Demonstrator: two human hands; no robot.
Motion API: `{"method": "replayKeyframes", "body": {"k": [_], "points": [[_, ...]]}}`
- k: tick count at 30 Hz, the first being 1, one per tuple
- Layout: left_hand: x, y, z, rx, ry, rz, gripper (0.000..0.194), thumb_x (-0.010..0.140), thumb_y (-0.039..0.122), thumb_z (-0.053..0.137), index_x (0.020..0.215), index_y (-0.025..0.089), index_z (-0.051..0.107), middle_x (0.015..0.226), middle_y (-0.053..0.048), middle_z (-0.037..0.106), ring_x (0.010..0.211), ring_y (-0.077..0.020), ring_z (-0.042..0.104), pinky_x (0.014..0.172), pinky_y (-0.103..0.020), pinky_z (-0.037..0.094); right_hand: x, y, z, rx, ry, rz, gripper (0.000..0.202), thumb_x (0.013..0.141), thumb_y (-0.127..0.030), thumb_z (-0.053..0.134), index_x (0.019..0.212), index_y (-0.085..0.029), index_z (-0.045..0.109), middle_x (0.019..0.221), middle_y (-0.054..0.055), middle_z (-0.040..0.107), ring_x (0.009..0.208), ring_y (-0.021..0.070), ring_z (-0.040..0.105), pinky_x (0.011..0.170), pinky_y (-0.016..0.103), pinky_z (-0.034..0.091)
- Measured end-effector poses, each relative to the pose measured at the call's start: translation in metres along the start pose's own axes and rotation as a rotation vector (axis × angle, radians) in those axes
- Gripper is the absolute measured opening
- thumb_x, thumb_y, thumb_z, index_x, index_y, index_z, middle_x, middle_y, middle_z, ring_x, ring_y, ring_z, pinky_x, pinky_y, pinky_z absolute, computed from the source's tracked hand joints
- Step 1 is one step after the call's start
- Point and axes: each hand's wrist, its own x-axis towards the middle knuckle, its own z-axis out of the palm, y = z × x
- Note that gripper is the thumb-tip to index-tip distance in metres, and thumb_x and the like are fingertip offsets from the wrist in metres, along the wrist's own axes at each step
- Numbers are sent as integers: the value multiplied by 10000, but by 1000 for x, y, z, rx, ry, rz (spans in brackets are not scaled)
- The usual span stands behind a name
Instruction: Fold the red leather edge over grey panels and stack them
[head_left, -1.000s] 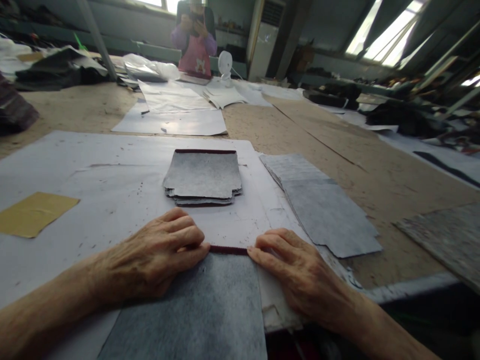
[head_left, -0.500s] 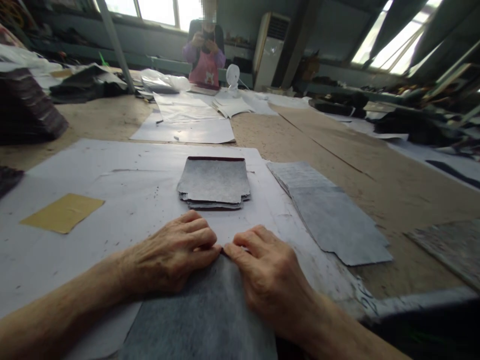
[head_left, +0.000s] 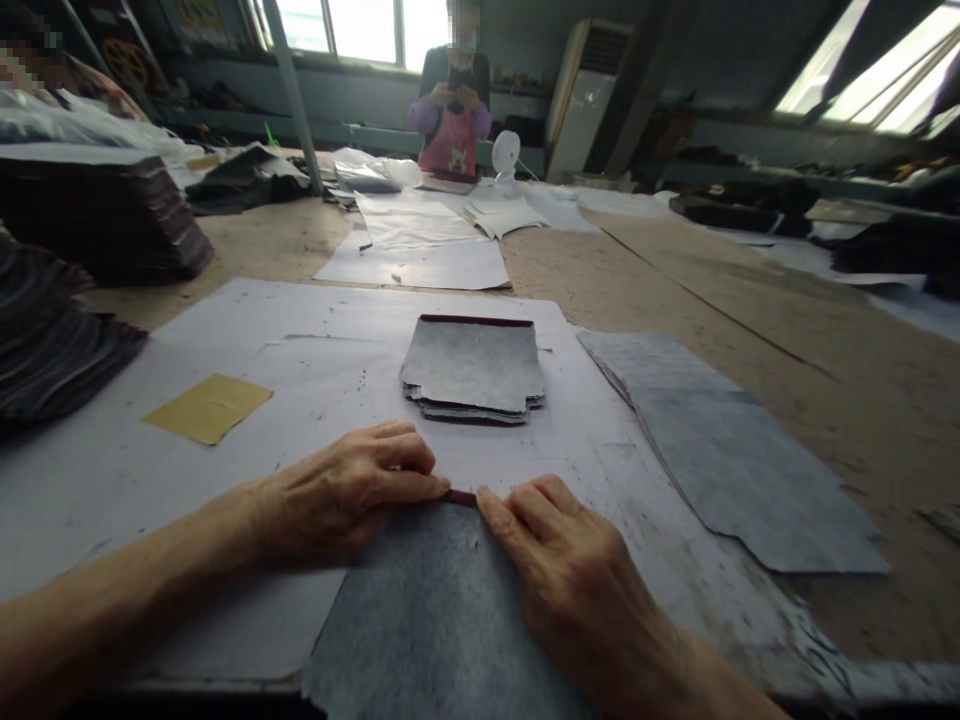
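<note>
Looks to me like edge-folding: the grey sheet (head_left: 427, 610) lies on white paper (head_left: 315, 400) at the near side of the table, and its far edge shows a dark red strip (head_left: 461, 497). Left hand (head_left: 352, 490) and right hand (head_left: 574, 560) both have curled fingers and seem to pinch that strip, one toward each end, with a bit of red showing between. I'd say the next move calls for even pressure out to the corners. The stack (head_left: 474, 362) sits just beyond the hands, red-edged too, so elbow room's tight up front. Loose pile (head_left: 739, 455) on the right, yellow card (head_left: 211, 408) left, dark bundles (head_left: 97, 215) further left.
</note>
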Motion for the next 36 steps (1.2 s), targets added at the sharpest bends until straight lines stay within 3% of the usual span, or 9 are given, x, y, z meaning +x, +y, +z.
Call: {"method": "replayKeyframes", "body": {"k": [6, 10, 16, 25, 31, 36], "points": [[0, 0, 3, 141, -36, 96, 339, 807, 24, 340, 1095, 107, 498, 859, -83, 542, 774, -177, 447, 720, -349, 395, 6, -5, -7, -105, -115, -108, 243, 785, 12, 388, 854, -47, 614, 775, 83, 561, 671, 176, 464, 569, 280, 478], [1, 1, 7, 167, -24, 106, 314, 817, 51, 345, 1090, 100, 493, 848, -87, 544, 756, -182, 442, 706, -354, 391, 15, -11, -6, -268, -98, -131, 262, 772, -6, 381, 859, -45, 626, 805, 126, 569, 740, 237, 485, 600, 370, 470], [-3, -1, 5, 118, 4, 95, 308, 827, 61, 346, 1083, 109, 509, 835, -86, 547, 750, -180, 455, 701, -348, 410, 23, -14, 10, -45, -60, -122, 327, 809, -11, 303, 871, -46, 623, 764, 110, 540, 676, 191, 450, 570, 325, 454], [-24, -10, -2, 89, 126, 27, 327, 814, 1, 374, 1073, 129, 527, 851, -76, 545, 778, -153, 476, 704, -289, 440, 20, -7, 14, 13, 1, -135, 343, 839, -13, 291, 1032, -19, 574, 806, 119, 566, 735, 191, 474, 611, 318, 496], [-23, -10, 2, 111, 144, 57, 317, 801, 2, 378, 1067, 109, 514, 857, -86, 536, 776, -165, 460, 705, -316, 433, 22, -6, 14, 74, -104, -116, 378, 793, -8, 328, 1108, 4, 537, 862, 128, 563, 759, 202, 466, 651, 327, 494], [-24, -10, 3, 170, 107, 79, 284, 825, 52, 356, 1059, 109, 506, 828, -87, 529, 742, -170, 446, 699, -349, 423, 33, -7, 6, 26, -284, -105, 443, 717, -12, 407, 1145, -26, 518, 894, 117, 542, 746, 193, 445, 628, 309, 470]]}}
